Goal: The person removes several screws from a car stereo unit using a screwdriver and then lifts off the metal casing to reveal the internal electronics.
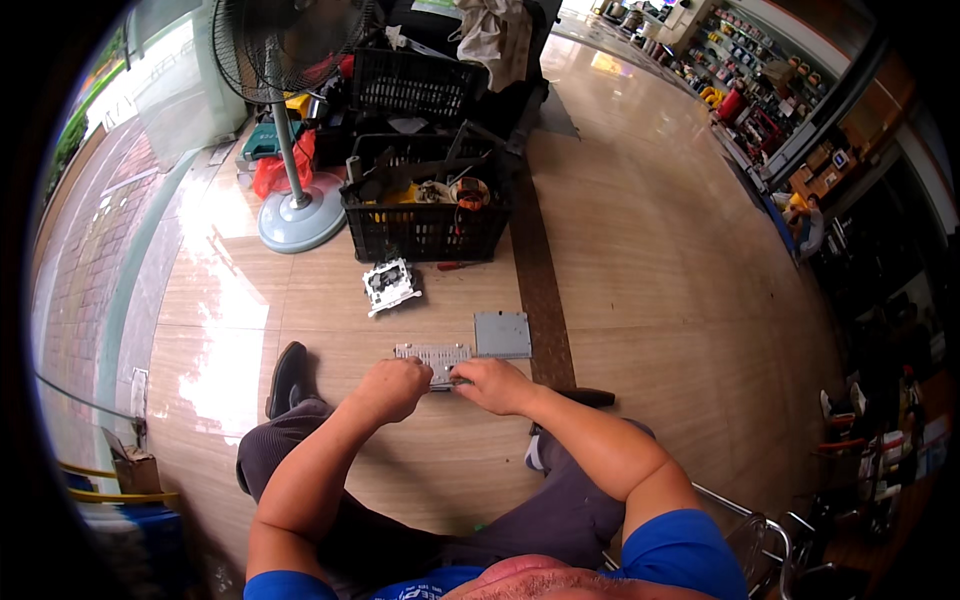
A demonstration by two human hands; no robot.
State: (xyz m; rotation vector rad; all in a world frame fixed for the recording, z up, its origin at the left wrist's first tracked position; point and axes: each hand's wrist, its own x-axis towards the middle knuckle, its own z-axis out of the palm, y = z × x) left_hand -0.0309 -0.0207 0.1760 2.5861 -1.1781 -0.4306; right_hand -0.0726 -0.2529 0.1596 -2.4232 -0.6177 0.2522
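A silvery perforated metal casing (435, 353) is just above the floor or on it, between my legs; I cannot tell which. My left hand (393, 389) is closed on its left near corner, fingers curled under the knuckles. On the right near edge my right hand (497, 386) is closed too, thumb and fingers pinching there; a small dark gap shows by the fingertips. A flat grey metal plate (502, 334) lies just beyond my right hand. Farther off to the left rests a white-framed mechanism (390, 286) with dark parts in its middle.
A black plastic crate (428, 232) of tools and parts stands ahead, with a red-handled screwdriver (452, 266) at its foot. Left of it are a standing fan's round base (300, 215) and a red bag (290, 165). A metal-framed chair (770, 530) is at the right.
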